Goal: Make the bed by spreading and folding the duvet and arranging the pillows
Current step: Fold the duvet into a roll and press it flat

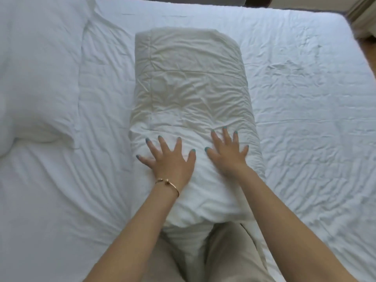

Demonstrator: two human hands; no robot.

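A: Where is the duvet found?

B: A folded, cream-white, quilted duvet (193,94) is laid as a long, narrow bundle on the wrinkled white bed sheet (305,98). It is taken as the landmark here. Its near end is drawn up against the beige trousers (230,251) of the person, who seems to be kneeling on the bed.

A: How are the 2 hands held?

B: The left hand (171,159) is pressed flat on the duvet's near part, toward its left edge, with the fingers spread wide. The right hand (227,151) is laid flat beside it, toward the duvet's right edge, with its fingers fanned just as wide. Nothing is gripped by either. A thin gold bangle (167,183) is worn on the left wrist.

A: Why flat palms?

B: It is judged that air is being pressed out and the fold flattened, so that the bundle is kept compact and its layers are kept from sliding.

A: And the pillows?

B: 1 plump white pillow (38,68) is seen well to the left of the duvet, apart from it. Whether a second is stacked there cannot be told.

A: What remains?

B: By the look of it, the pillows have not yet been arranged, and the duvet's final place has not been settled.
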